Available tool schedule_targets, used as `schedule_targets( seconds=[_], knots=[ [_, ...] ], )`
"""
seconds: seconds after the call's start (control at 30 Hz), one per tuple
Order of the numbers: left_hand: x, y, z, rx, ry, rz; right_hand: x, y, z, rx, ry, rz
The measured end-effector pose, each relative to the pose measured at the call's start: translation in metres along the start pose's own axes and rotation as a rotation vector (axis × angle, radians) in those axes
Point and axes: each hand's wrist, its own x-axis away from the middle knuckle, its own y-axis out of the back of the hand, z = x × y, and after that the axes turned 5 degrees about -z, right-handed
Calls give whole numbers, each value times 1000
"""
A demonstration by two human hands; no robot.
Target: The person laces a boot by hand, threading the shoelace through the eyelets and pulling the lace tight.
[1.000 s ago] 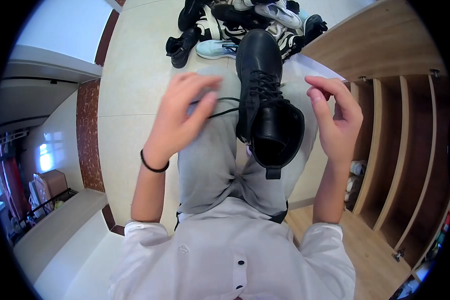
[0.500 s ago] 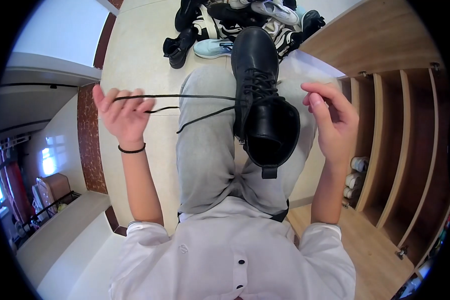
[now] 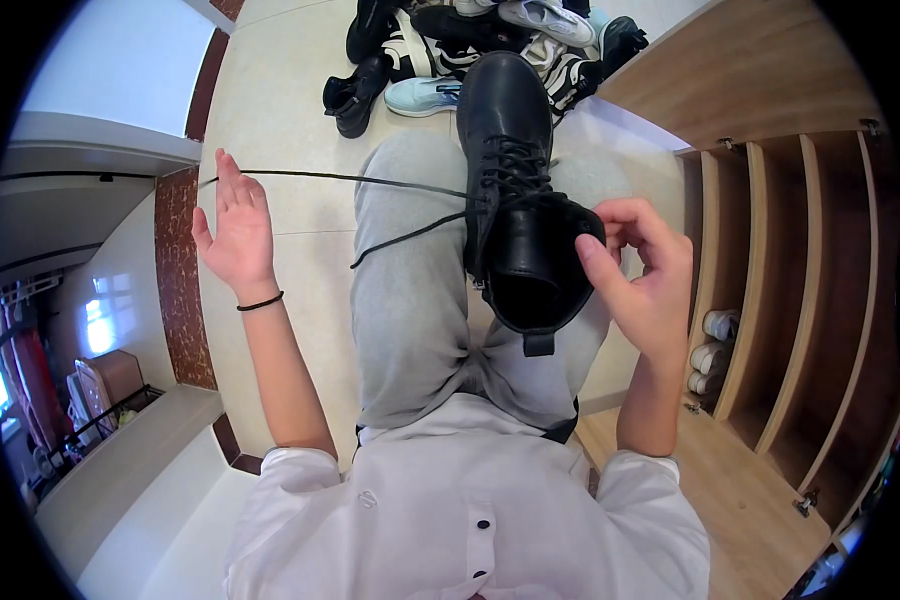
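Note:
A black lace-up boot (image 3: 505,110) rests toe-forward over my lap, its dark opening toward me. At its collar's right edge is my right hand (image 3: 635,265), thumb and fingers closed on the rim. Out to the left, my left hand (image 3: 235,220) has its palm up and fingers stretched out. A long black lace (image 3: 360,179) runs from the boot across to those fingers, and its tip shows just beyond them. Another lace end (image 3: 400,238) lies loose over the left leg of the grey trousers (image 3: 410,320).
A pile of shoes (image 3: 470,35) lies on the tiled floor ahead, with a small black shoe (image 3: 355,97) at its left. On the right stands a wooden cabinet (image 3: 755,300) with white shoes (image 3: 708,358) inside. A ledge (image 3: 130,450) runs along the left.
My left hand first swung left, drawing the lace out, then its fingers straightened. My right hand has moved left onto the boot's collar. The boot has shifted slightly left.

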Motion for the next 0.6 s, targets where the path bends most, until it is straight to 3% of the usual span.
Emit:
schedule_targets(
  seconds=[0.17, 0.23, 0.27, 0.3, 0.37, 0.43, 0.5, 0.6],
  knots=[
    [-1, -5, -1, -121, -84, -10, 3, 3, -4, -53, -50, -42],
    [-4, -15, 4, -639, -379, -245, 5, 4, -6, -87, -83, -54],
    [-4, -19, 1, -639, -377, -246, 5, 4, -6, -86, -85, -55],
    [-4, -24, -4, -671, -140, 58, 5, 5, -7, -100, -105, -61],
    [15, -68, 17, -792, 46, 199, 7, 5, -9, -110, -130, -67],
    [35, -117, 68, -1293, -224, 54, 10, 5, -12, -172, -155, -83],
    [41, -149, 106, -1701, -356, 386, 12, 5, -14, -201, -181, -86],
    [35, -181, 141, -1944, -246, 723, 14, 4, -14, -237, -209, -89]
  ],
)
